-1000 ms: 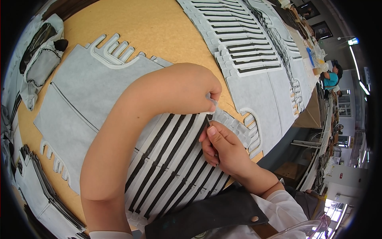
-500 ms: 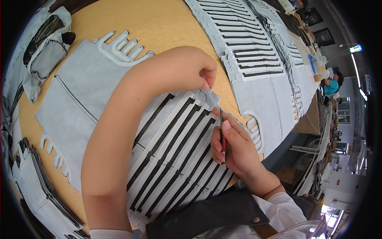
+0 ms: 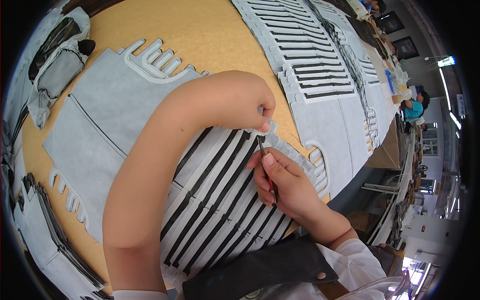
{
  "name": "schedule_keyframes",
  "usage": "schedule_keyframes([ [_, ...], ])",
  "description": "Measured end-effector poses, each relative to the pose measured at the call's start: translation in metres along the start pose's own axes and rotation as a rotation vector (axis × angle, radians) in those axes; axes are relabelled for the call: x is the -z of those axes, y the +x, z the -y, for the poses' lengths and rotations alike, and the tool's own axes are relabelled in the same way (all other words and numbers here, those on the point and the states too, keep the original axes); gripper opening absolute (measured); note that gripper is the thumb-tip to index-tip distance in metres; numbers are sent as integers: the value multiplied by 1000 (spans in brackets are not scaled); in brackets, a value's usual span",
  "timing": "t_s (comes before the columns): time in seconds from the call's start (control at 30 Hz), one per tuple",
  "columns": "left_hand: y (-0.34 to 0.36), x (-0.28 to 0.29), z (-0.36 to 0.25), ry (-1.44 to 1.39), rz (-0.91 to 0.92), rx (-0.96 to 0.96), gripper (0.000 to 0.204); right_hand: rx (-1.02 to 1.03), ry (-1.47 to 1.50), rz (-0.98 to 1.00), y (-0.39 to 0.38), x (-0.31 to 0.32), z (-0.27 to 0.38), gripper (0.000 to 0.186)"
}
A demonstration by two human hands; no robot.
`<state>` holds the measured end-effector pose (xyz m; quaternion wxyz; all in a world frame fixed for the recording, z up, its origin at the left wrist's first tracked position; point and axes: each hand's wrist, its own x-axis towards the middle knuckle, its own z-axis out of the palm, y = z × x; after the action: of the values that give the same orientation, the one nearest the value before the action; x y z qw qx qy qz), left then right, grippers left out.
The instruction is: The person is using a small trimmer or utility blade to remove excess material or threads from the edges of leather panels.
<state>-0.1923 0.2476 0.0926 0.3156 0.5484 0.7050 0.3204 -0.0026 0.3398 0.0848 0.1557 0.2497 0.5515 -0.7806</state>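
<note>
A pale grey fabric panel [image 3: 204, 212] with several black strips across it lies in front of me. My left hand [image 3: 262, 112] reaches across its far side, with finger and thumb closed on the scalloped, whitish edge. In a closed grip my right hand [image 3: 287, 182] holds a slim, pointed metal tool [image 3: 262, 146] with a partly red handle. The tool's tip meets the end of a black strip, just below my left fingertips. My fingers hide part of the handle, so its exact kind does not show.
Flat grey pieces with finger-shaped cut-outs [image 3: 95, 105] lie on the tan tabletop [image 3: 200, 30]. More striped panels [image 3: 320, 65] lie beyond my hands. A stack of grey pieces [image 3: 50, 245] is at the near left, a bundled grey piece [image 3: 60, 70] at the far left. People sit at the far right.
My left hand has shifted slightly down along the panel's edge. My right hand has moved left and brought the tool's tip from beside the edge onto a black strip's end.
</note>
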Motion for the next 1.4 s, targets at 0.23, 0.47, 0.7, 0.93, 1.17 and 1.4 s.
schedule_keyframes([
  [0.23,1,-1,-1,9,-18,-11,21,28,-13,-10,4,2,-2,33],
  [0.47,0,-1,-2,-7,-26,2,20,34,-23,-12,6,2,-2,32],
  [0.7,1,-2,-3,-5,-35,17,20,44,-20,-17,7,3,-4,31],
  [0.93,0,-3,-3,8,-61,19,20,52,4,-22,8,2,-5,30],
  [1.17,3,-2,-3,12,-39,43,20,46,1,-28,9,4,-5,30],
  [1.4,4,1,14,-73,-58,-55,18,69,-17,31,-10,3,3,35],
])
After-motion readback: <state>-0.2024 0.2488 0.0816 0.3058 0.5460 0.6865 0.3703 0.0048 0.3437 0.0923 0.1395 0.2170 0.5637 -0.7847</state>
